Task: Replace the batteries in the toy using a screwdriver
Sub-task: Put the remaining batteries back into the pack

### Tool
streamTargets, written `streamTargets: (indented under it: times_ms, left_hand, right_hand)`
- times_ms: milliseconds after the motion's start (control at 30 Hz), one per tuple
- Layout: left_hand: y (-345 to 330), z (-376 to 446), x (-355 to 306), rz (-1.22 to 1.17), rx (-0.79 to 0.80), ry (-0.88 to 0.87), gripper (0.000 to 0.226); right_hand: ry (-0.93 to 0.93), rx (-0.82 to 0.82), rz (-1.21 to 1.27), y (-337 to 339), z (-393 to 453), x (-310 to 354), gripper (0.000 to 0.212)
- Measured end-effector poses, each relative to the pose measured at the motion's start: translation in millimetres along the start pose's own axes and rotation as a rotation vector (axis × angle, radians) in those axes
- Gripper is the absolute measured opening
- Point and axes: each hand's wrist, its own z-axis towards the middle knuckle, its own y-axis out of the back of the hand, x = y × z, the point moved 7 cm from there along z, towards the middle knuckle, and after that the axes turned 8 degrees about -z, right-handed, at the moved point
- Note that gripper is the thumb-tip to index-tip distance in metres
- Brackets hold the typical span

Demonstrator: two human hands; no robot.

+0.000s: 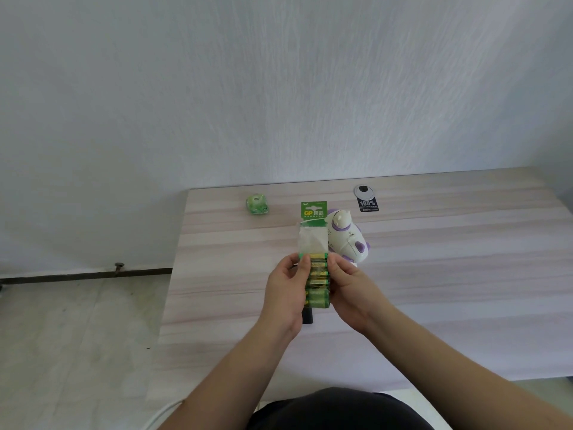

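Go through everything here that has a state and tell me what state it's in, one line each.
Battery pack: held above the table, upper part of its wrapper empty.
Left hand: grips the pack's left edge.
Right hand: pinches the pack's right edge.
Toy: lying on the table, untouched.
Green wrapped bundle: resting on the table.

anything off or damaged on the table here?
Mostly normal. The battery pack, held by left hand and right hand, has its upper blister empty, so it is part-used. The toy lies tipped on the table. No spill visible.
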Motion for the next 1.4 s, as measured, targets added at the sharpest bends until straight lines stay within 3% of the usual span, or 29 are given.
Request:
streamTargets:
  times_ms: [500, 867, 1000, 1067, 1267, 1400]
  left_hand:
    - [-3.0, 0.4, 6.6, 0.086, -0.099, -0.098, 0.018]
    - [2.0, -9.1, 4.3, 0.215, -0.155, -0.174, 0.012]
    - [2.3, -10.7, 0.2, 0.196, -0.172, -0.170, 0.010]
    - [2.4, -11.7, -1.3, 0.175, -0.177, -0.155, 0.011]
    - [2.9, -16.4, -1.7, 0.016, -0.138, -0.072, 0.011]
    - [2.7, -17.8, -5.9, -0.012, -0.102, -0.062, 0.012]
  right_hand:
    - [0.031, -0.064, 0.205, -14.4, -7.4, -12.4, 0.031]
    - [0.108, -0.071, -0.150, -7.4, -20.8, 3.6, 0.035]
    - [0.217, -0.106, -0.391, -10.5, -24.2, 15.0, 0.018]
    - [0.252, -0.146, -0.482, -7.5, -24.1, 18.1, 0.020]
    - [0.291, -0.179, -0.476, -4.2, -28.5, 25.5, 0.019]
    - [0.259, -0.127, -0.347, -8.8, -31.6, 27.0, 0.023]
